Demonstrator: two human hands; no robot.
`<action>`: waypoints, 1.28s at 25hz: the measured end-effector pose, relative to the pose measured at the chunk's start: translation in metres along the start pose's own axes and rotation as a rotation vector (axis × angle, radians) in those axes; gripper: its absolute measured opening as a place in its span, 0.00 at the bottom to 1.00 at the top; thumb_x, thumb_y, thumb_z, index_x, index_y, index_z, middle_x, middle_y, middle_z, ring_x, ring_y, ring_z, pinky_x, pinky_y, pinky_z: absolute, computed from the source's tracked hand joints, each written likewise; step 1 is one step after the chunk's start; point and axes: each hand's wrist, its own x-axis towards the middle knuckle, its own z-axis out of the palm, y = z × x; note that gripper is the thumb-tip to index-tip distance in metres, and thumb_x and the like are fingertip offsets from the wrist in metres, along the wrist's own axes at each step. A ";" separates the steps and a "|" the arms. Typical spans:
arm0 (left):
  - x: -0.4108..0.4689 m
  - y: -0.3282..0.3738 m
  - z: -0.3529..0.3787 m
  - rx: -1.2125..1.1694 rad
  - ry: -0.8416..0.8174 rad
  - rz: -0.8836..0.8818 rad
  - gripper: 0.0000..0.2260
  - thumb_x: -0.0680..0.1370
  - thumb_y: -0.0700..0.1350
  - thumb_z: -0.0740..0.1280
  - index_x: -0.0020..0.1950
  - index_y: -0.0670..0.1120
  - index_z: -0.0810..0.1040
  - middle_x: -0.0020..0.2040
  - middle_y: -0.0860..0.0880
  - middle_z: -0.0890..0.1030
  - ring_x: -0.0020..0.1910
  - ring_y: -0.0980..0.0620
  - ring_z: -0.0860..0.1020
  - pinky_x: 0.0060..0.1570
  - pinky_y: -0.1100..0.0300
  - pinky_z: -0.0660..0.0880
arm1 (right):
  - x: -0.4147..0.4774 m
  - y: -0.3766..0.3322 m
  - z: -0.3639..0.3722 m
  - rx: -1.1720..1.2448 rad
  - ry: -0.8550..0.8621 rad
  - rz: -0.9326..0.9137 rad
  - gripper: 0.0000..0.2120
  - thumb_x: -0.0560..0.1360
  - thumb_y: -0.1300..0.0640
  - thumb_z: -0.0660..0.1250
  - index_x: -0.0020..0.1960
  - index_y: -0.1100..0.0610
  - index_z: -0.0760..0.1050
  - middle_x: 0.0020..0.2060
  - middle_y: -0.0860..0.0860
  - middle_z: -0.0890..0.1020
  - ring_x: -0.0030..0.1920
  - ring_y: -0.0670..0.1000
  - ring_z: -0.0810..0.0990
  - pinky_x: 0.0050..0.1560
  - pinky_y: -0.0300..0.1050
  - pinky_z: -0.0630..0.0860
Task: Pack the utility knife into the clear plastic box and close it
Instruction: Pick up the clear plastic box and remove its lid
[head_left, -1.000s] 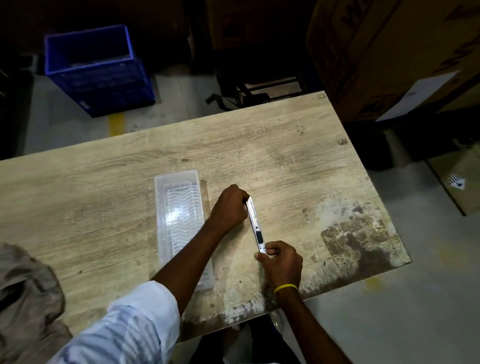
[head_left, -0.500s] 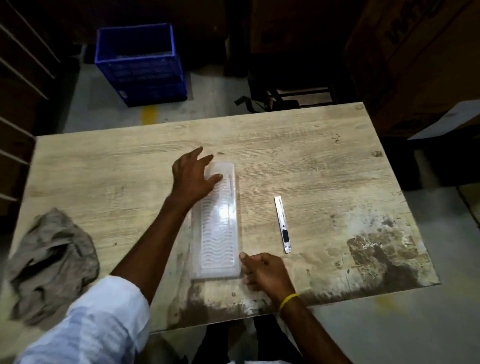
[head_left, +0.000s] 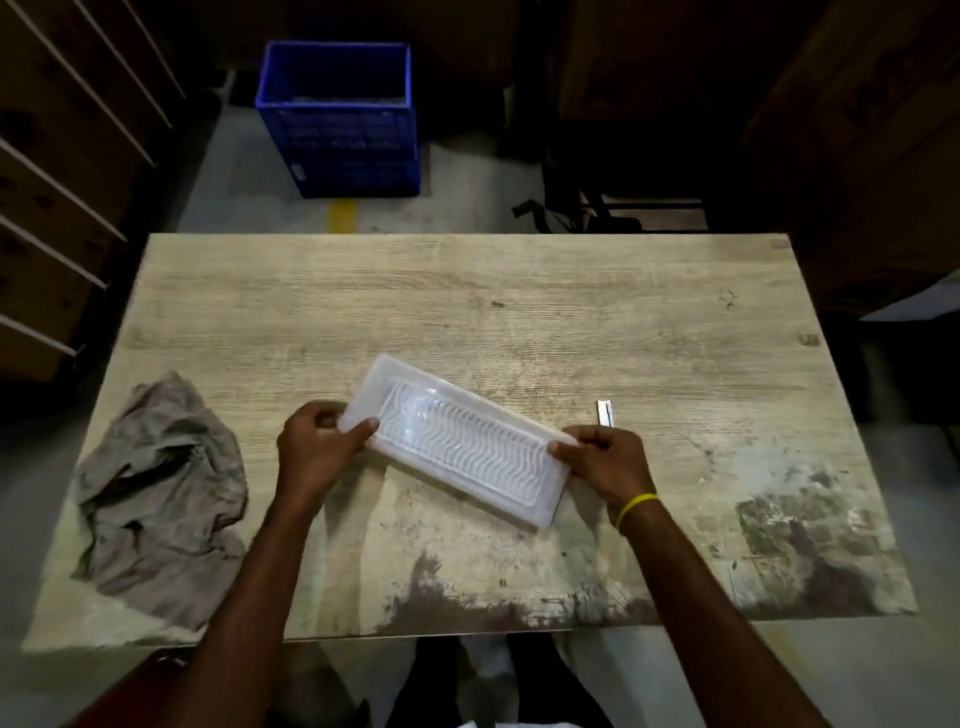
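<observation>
The clear plastic box (head_left: 457, 444), long and flat with a wavy-ribbed lid, is held over the middle of the wooden table (head_left: 519, 312), lying diagonally from upper left to lower right. My left hand (head_left: 317, 452) grips its left end with the thumb on top. My right hand (head_left: 605, 460) pinches its right end; a yellow band is on that wrist. The lid looks closed on the box. Only the silver tip of the utility knife (head_left: 605, 413) shows on the table, just beyond my right hand; the rest is hidden behind the hand.
A crumpled grey cloth (head_left: 161, 493) lies at the table's left front. A blue plastic crate (head_left: 340, 117) stands on the floor beyond the table. Shelving is at the far left and dark cartons at the right. The table's right front surface is stained and worn.
Both hands let go of the knife, which stays on the table. They moved to the box, took its two ends and turned it from lengthwise to diagonal.
</observation>
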 end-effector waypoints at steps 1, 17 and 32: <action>-0.013 -0.011 -0.004 -0.085 0.004 -0.068 0.18 0.65 0.48 0.82 0.50 0.43 0.82 0.44 0.43 0.85 0.43 0.41 0.85 0.44 0.51 0.83 | 0.010 -0.008 -0.002 -0.012 0.011 -0.045 0.12 0.60 0.64 0.84 0.39 0.54 0.85 0.42 0.59 0.86 0.42 0.56 0.83 0.54 0.58 0.82; -0.069 0.070 0.099 0.692 -0.547 0.818 0.62 0.57 0.78 0.69 0.82 0.47 0.52 0.83 0.45 0.53 0.82 0.46 0.51 0.80 0.47 0.47 | 0.040 -0.077 -0.004 -0.559 -0.185 -0.202 0.19 0.53 0.52 0.88 0.39 0.53 0.83 0.36 0.50 0.84 0.37 0.49 0.82 0.41 0.42 0.79; -0.056 0.054 0.123 0.608 -0.576 0.890 0.58 0.58 0.71 0.77 0.80 0.45 0.62 0.80 0.47 0.64 0.78 0.47 0.63 0.78 0.50 0.55 | 0.029 -0.092 0.017 -0.830 -0.055 -0.150 0.24 0.57 0.52 0.87 0.48 0.60 0.84 0.49 0.57 0.86 0.55 0.56 0.84 0.51 0.43 0.78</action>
